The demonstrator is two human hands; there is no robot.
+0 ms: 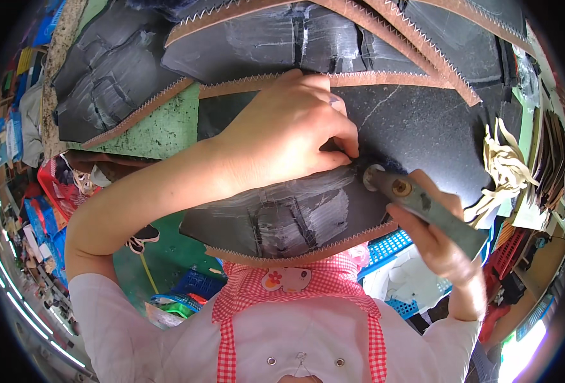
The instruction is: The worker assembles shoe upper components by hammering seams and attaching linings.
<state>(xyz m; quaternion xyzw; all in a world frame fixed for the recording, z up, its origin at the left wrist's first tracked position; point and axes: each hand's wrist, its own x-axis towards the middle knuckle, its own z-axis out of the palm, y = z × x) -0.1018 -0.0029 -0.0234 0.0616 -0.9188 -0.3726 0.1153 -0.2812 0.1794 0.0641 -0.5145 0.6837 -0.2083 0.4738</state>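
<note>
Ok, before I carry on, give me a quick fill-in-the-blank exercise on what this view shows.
1. The grey metal hammer-like tool is in the person's ____ hand.
2. The left hand is at the far edge of a dark grey curved panel, whose near edge has zigzag-stitched ____ trim.
3. The person's checked cloth apron is red and ____.
4. A loose bundle of thin cream strips lies on the picture's ____ side.

Missing words: right; brown; white; right.
</note>
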